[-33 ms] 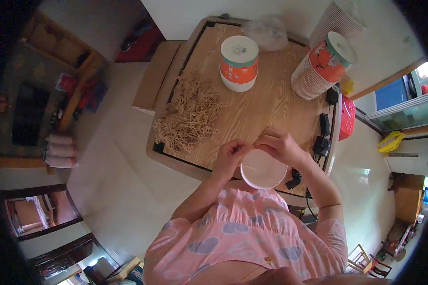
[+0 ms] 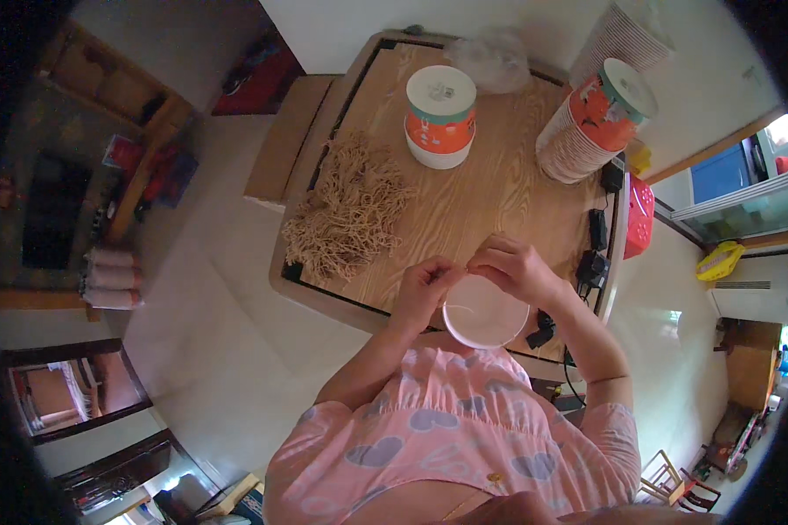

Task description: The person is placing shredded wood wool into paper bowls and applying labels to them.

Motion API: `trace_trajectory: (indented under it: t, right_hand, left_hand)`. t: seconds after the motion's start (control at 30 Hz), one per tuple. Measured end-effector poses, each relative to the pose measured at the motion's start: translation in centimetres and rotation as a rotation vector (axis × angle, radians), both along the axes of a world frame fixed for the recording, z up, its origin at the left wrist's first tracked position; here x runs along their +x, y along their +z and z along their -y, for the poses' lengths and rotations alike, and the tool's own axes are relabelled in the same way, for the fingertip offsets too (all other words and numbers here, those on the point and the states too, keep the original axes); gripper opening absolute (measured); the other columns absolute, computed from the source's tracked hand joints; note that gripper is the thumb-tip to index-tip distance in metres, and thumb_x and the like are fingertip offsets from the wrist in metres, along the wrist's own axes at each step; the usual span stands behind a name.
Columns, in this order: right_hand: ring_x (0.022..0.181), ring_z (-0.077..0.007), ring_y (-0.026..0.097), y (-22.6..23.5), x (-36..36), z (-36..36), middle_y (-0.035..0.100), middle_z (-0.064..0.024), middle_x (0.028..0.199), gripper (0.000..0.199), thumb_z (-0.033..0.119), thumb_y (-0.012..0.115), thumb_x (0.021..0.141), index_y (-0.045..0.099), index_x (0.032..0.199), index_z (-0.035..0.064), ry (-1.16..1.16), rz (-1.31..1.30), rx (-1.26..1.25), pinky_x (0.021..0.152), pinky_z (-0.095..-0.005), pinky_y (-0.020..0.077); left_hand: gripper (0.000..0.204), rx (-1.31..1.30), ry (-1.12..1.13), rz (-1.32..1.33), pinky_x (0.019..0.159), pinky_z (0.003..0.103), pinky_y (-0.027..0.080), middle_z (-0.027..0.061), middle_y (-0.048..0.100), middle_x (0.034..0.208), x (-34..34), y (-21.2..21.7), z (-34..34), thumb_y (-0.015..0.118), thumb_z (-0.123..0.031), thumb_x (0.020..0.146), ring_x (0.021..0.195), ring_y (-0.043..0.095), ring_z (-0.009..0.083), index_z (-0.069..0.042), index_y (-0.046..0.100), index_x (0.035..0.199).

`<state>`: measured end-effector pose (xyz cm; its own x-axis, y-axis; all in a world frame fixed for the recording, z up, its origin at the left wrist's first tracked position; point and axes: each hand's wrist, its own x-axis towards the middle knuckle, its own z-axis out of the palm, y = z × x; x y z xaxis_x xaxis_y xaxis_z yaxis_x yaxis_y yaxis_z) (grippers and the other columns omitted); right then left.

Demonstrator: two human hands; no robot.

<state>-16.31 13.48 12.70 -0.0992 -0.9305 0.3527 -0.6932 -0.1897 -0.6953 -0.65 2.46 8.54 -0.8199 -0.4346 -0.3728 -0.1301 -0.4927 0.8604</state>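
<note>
Over the white cup (image 2: pixel 484 313), nothing has moved. The left hand (image 2: pixel 425 284) and right hand (image 2: pixel 510 267) meet, fingers pinched together, maybe on something tiny.

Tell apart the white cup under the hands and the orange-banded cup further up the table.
The white cup is plain, open-topped and lies by the near edge; the orange-banded cup bears an orange band, is lidded and stands mid-table. Left hand and right hand meet above the white cup only. Both are round.

One white paper bowl (image 2: pixel 485 313) sits at six o'clock, one pile of tan strings (image 2: pixel 352 210) at nine, one lidded cup stack (image 2: pixel 440 116) at twelve, and two leaning cup stacks (image 2: pixel 597 122) at two.
</note>
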Motion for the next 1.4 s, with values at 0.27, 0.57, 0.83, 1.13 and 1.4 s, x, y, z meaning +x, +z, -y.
trace_trajectory:
  t: [0.27, 0.57, 0.83, 1.13, 1.4]
  right_hand:
    - [0.069, -0.0303, 0.051, -0.8, 0.5, 0.5, 0.05, -0.0117, 0.072, 0.008, 0.008, 0.058, 0.077, 0.053, 0.077, 0.0011, -0.052, -0.055, 0.051, 0.063, -0.0381, 0.041]
    - [0.076, -0.0225, 0.054, -4.7, 3.2, 1.7, 0.054, -0.0067, 0.079, 0.016, 0.019, 0.049, 0.089, 0.05, 0.091, 0.0026, -0.381, 0.517, 0.246, 0.066, -0.0333, 0.0416]
    - [0.061, -0.0044, 0.043, -4.8, 6.7, 2.5, 0.051, 0.0027, 0.077, 0.017, 0.02, 0.047, 0.092, 0.045, 0.104, 0.009, -0.394, 1.382, 0.12, 0.051, -0.0215, 0.0373]
    - [0.049, -0.0013, 0.036, -6.3, 7.3, 1.5, 0.048, 0.0053, 0.066, 0.008, 0.014, 0.056, 0.087, 0.053, 0.086, 0.0075, -0.689, 1.149, 0.066, 0.041, -0.0175, 0.0281]
    - [0.045, -0.004, 0.037, -12.5, 8.3, -1.8, 0.045, 0.0052, 0.06, 0.011, 0.019, 0.061, 0.083, 0.055, 0.081, 0.009, -0.917, 1.435, 0.176, 0.038, -0.0205, 0.0285]
  left_hand:
    - [0.009, -0.131, 0.054, 0.013, 0.047, 0.017, 0.032, -0.0067, 0.049, 0.06, -0.6, -0.5, -0.5, 0.066, -0.011, 0.078, 0.053, 0.041, 0.001, -0.004, 0.065, 0.083]
    - [0.01, -0.239, 0.168, -0.187, 0.075, 0.024, 0.043, 0.0063, 0.056, 0.098, -1.5, -3.2, -1.0, 0.065, -0.01, 0.079, 0.092, 0.052, 0.0128, -0.003, 0.064, 0.086]
    - [0.016, -0.035, 0.311, -0.233, 0.095, 0.029, 0.037, 0.0121, 0.042, 0.13, -1.5, -4.1, 0.6, 0.062, -0.01, 0.081, 0.119, 0.041, 0.0222, -0.002, 0.064, 0.094]
    - [0.025, 0.297, 0.269, -0.174, 0.088, 0.025, 0.039, 0.0054, 0.048, 0.123, -1.7, -4.9, 0.0, 0.057, -0.01, 0.084, 0.105, 0.048, 0.0103, -0.002, 0.057, 0.108]
    - [0.015, -0.348, 0.057, 0.028, 0.072, 0.024, 0.047, 0.0037, 0.065, 0.089, -1.9, -10.7, 0.7, 0.056, -0.011, 0.086, 0.079, 0.06, 0.0114, -0.002, 0.063, 0.094]
